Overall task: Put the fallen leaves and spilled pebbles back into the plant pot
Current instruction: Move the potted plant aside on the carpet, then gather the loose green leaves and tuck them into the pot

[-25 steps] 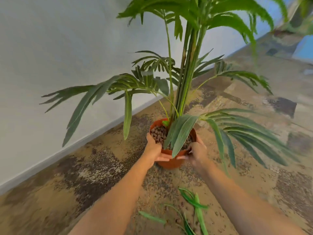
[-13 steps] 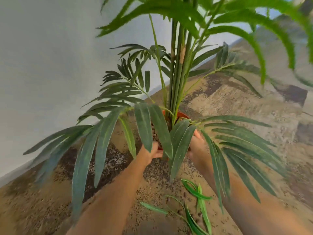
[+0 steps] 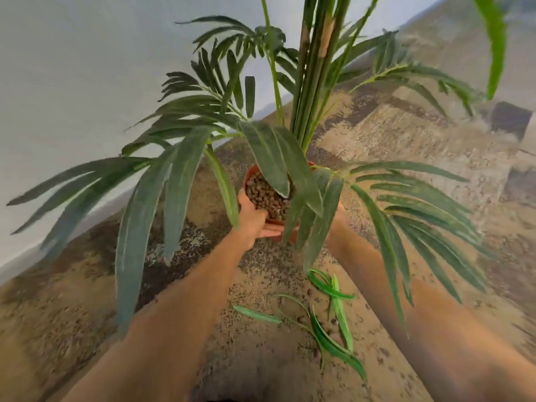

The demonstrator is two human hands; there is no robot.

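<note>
While steadying the pot [image 3: 251, 173] between both hands, hold it level and set it down square on the floor [image 3: 261, 361], to avoid tipping any fill over the rim.

Left hand [image 3: 255, 219]: wrapped on the near left side, thumb hooked over the rim onto the pebbles [image 3: 265, 195], fingers spread flat against the near wall. Right hand [image 3: 338, 217]: against the right side, mostly hidden behind drooping leaves; impossible to tell the grip there.

Better to press low on the wall than at the lip, given the thin-looking, probably flexible orange plastic and the top-heavy load of tall stems [image 3: 313, 82].

Inside the pot: round, brown, rough, clay-like pebbles, heaped nearly to the rim, likely loose enough to shift with any tilt. Above: straight green stems and long narrow leaflets with a dull, cloth-like surface, possibly artificial.

Nearer the body, on the floor: several fallen leaves [image 3: 333, 340], slim, pointed, brighter green, lying crossed, apart from the pot. Among them a few spilled pebbles [image 3: 309, 292], small and hard to pick out against the mottled, speckled tan and dark floor. None gathered yet.

Beyond: a plain pale wall [image 3: 87, 68].
</note>
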